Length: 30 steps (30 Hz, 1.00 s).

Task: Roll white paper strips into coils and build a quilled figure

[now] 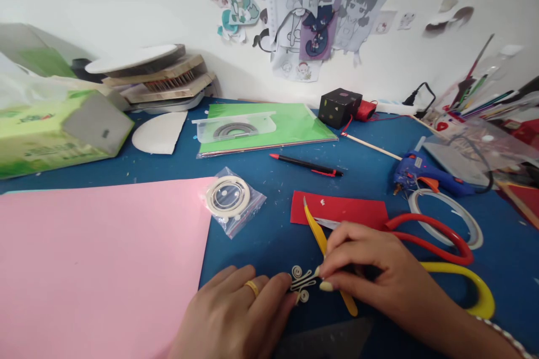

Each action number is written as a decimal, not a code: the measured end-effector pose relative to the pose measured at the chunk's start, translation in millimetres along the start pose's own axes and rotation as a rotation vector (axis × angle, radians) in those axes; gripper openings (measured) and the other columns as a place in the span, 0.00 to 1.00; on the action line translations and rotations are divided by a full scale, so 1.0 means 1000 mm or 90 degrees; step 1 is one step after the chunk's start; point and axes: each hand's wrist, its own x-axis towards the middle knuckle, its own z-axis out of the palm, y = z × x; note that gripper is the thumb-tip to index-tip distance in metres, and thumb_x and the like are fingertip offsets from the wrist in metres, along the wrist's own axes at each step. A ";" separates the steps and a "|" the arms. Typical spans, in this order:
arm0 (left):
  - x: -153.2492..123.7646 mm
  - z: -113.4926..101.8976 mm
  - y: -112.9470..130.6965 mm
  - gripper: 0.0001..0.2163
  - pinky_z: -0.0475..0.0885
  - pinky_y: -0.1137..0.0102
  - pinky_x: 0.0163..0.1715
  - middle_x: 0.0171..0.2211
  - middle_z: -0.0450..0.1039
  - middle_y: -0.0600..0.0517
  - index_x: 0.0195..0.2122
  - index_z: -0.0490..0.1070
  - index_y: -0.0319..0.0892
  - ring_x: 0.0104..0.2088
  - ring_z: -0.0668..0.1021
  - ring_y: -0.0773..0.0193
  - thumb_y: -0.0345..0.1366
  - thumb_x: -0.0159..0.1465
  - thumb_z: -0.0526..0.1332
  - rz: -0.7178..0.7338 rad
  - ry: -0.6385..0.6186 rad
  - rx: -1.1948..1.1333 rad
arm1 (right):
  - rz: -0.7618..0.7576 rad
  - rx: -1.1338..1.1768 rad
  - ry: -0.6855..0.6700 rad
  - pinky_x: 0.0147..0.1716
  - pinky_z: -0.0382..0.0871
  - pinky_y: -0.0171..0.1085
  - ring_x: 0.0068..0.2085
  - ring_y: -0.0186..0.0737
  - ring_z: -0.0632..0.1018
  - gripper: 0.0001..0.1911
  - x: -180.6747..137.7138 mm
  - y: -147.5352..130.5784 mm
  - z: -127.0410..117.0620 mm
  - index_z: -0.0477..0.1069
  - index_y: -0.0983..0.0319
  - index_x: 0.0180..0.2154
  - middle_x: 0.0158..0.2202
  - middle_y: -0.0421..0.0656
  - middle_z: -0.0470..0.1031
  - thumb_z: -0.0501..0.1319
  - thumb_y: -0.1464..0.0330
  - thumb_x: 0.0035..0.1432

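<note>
A small cream quilled paper ornament (302, 281), with two spiral coils and narrow looped strips, is held low over the blue tabletop. Its left end is pinched by my left hand (242, 308), which wears a gold-coloured ring. The thumb and index finger of my right hand (373, 269) close on its right end, partly hiding the tips there. Yellow curved tweezers (315, 225) lie just behind and under my right fingers. Scissors (440, 240) with red and yellow handles rest beneath my right hand, their blades mostly covered. Behind them lies a red paper strip (357, 208).
Pink paper (105, 263) covers the left side. Beyond my hands are a bagged roll of paper strips (228, 197), a black pen (307, 165) and a green sheet pack (290, 123). A blue glue gun (421, 171) and tape roll (475, 230) lie right; a tissue pack (54, 134) sits left.
</note>
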 end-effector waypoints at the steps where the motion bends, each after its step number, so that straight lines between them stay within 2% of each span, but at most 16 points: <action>1: 0.000 0.000 0.000 0.11 0.69 0.68 0.12 0.13 0.69 0.58 0.29 0.68 0.42 0.14 0.72 0.62 0.32 0.64 0.48 -0.003 0.001 0.002 | -0.033 -0.030 0.009 0.28 0.65 0.29 0.30 0.30 0.71 0.04 0.000 0.001 0.003 0.75 0.57 0.29 0.30 0.39 0.69 0.62 0.70 0.50; 4: 0.001 -0.002 0.000 0.12 0.68 0.69 0.12 0.13 0.68 0.57 0.29 0.68 0.42 0.14 0.72 0.62 0.32 0.64 0.47 -0.005 0.002 0.009 | -0.093 -0.104 0.044 0.27 0.63 0.30 0.30 0.30 0.68 0.05 0.001 0.003 0.012 0.76 0.54 0.31 0.29 0.39 0.62 0.63 0.70 0.50; 8: 0.002 -0.003 0.000 0.13 0.67 0.71 0.12 0.12 0.68 0.58 0.27 0.68 0.42 0.13 0.72 0.64 0.31 0.64 0.47 0.003 0.004 0.012 | -0.107 -0.126 0.064 0.27 0.63 0.31 0.30 0.32 0.67 0.06 0.002 0.004 0.016 0.76 0.54 0.32 0.28 0.39 0.60 0.62 0.69 0.51; 12: 0.001 -0.002 0.001 0.13 0.68 0.71 0.13 0.13 0.69 0.57 0.27 0.68 0.42 0.14 0.73 0.63 0.32 0.64 0.46 0.001 0.009 0.019 | -0.113 -0.109 0.055 0.27 0.63 0.31 0.31 0.32 0.67 0.08 0.001 0.004 0.016 0.76 0.53 0.34 0.28 0.39 0.61 0.61 0.70 0.52; 19: 0.001 -0.002 0.000 0.13 0.68 0.72 0.15 0.13 0.68 0.57 0.27 0.68 0.42 0.14 0.72 0.65 0.31 0.64 0.46 -0.001 0.001 0.008 | -0.091 -0.087 0.058 0.31 0.65 0.31 0.33 0.32 0.70 0.10 0.001 0.002 0.016 0.75 0.57 0.37 0.30 0.40 0.66 0.61 0.72 0.52; 23: 0.002 -0.003 0.001 0.14 0.66 0.73 0.13 0.12 0.67 0.57 0.26 0.67 0.42 0.13 0.71 0.65 0.31 0.64 0.46 0.003 -0.001 0.000 | -0.086 -0.102 0.055 0.30 0.65 0.31 0.32 0.32 0.70 0.09 0.001 0.001 0.016 0.75 0.55 0.36 0.30 0.40 0.67 0.60 0.71 0.52; 30: 0.002 0.000 0.002 0.13 0.66 0.72 0.14 0.12 0.67 0.57 0.26 0.67 0.43 0.14 0.72 0.65 0.30 0.64 0.46 -0.004 -0.003 0.014 | -0.047 -0.088 0.021 0.30 0.65 0.31 0.32 0.32 0.71 0.07 0.003 0.001 0.014 0.75 0.58 0.34 0.30 0.40 0.68 0.60 0.72 0.52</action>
